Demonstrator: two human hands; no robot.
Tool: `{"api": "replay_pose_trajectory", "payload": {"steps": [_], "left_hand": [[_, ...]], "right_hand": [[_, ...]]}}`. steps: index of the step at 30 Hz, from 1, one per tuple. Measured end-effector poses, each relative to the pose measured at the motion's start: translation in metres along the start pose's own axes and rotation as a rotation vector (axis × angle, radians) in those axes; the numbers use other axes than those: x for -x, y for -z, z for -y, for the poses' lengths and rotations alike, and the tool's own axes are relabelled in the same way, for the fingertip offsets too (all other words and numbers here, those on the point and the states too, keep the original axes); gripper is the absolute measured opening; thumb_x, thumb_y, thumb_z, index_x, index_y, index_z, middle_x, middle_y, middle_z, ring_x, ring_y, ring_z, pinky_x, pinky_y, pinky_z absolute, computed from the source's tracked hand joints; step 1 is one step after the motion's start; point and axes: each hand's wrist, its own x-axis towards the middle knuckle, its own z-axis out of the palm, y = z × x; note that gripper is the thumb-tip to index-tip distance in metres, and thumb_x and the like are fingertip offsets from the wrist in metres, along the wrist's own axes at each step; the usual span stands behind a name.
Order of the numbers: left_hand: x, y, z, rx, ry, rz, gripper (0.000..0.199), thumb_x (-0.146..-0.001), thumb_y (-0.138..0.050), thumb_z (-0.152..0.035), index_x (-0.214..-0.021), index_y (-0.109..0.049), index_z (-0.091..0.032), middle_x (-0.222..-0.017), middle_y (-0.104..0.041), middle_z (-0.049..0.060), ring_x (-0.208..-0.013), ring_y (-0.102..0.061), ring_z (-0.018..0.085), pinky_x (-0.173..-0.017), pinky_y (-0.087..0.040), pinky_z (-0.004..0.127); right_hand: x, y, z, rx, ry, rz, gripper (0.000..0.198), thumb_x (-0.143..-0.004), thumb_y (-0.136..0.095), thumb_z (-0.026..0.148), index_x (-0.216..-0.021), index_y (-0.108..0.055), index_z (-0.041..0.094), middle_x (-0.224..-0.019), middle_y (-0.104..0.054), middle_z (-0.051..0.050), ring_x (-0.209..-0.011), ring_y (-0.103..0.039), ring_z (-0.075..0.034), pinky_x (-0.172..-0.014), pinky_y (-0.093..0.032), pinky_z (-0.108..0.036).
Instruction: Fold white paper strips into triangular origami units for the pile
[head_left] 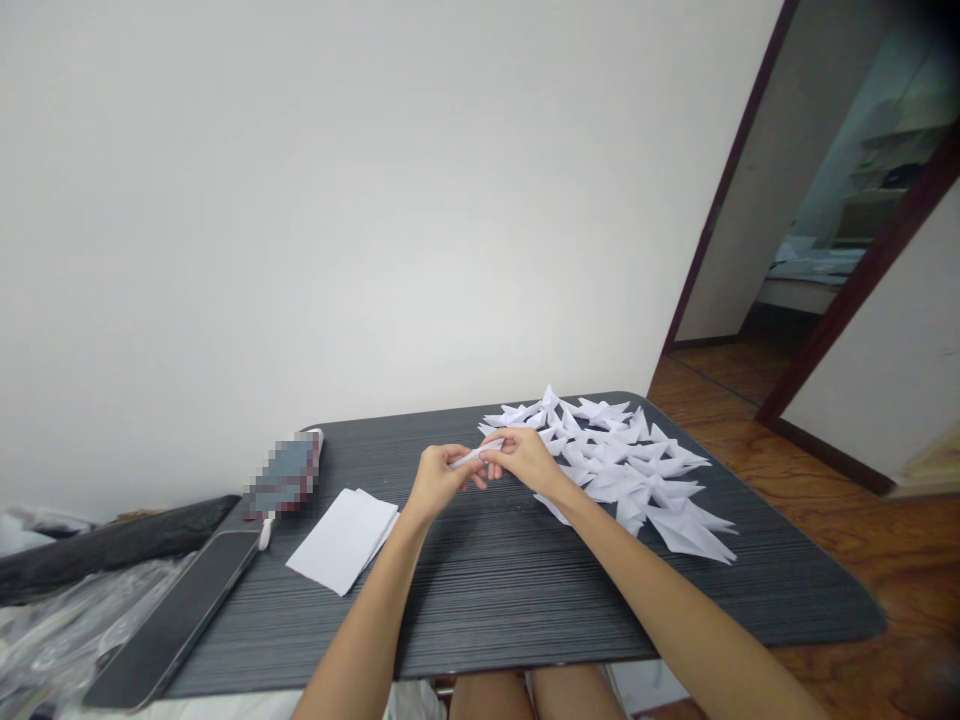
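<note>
Between my two hands, above the middle of the dark table, is a narrow folded piece of white paper (469, 457). My left hand (444, 478) pinches its left end between thumb and fingers. At the other end my right hand (525, 458) grips it, fingers curled. The fingers hide part of the paper, so its exact folds cannot be made out. To the right of my right hand spreads a pile of folded white paper shapes (615, 470) with pointed ends. Left of my left hand lies a small stack of flat white paper sheets (337, 540).
The table (480, 600) has dark wood grain and stands against a white wall. A phone (187, 610) with a white cable plug rests at its left edge. Behind it is a blurred-out object (285, 475). A black roll (112, 545) and clear plastic lie farther left. A doorway opens at right.
</note>
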Motion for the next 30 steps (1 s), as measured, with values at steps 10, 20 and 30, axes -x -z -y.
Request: {"api": "replay_pose_trajectory", "payload": {"steps": [10,20,30], "left_hand": [[-0.002,0.004,0.011,0.061,0.080,-0.053,0.032,-0.077,-0.041,-0.041,-0.064,-0.045,-0.012,-0.043,-0.058,0.003,-0.031,-0.055,0.014,-0.027,-0.031,0.016],[-0.003,0.001,0.009,0.132,0.048,-0.172,0.032,-0.073,-0.050,-0.042,-0.068,-0.047,-0.011,-0.049,-0.060,0.003,-0.033,-0.055,0.013,-0.027,-0.029,0.016],[-0.002,-0.006,0.008,0.208,0.049,-0.039,0.032,-0.069,-0.055,-0.040,-0.068,-0.051,-0.008,-0.056,-0.063,0.008,-0.045,-0.060,0.017,-0.035,-0.041,0.021]], "right_hand": [[-0.002,0.008,0.001,-0.094,-0.097,0.072,0.032,-0.071,-0.052,0.043,-0.065,-0.052,0.011,-0.048,-0.061,-0.005,-0.044,-0.060,-0.017,-0.038,-0.044,-0.023],[-0.002,0.009,0.002,-0.059,-0.091,0.049,0.033,-0.074,-0.047,0.044,-0.062,-0.047,0.013,-0.041,-0.058,-0.001,-0.032,-0.052,-0.010,-0.037,-0.039,-0.019],[-0.001,0.006,-0.004,0.003,0.010,0.061,0.022,-0.065,-0.061,0.031,-0.073,-0.058,0.011,-0.053,-0.059,-0.001,-0.040,-0.052,-0.009,-0.039,-0.037,-0.020]]}}
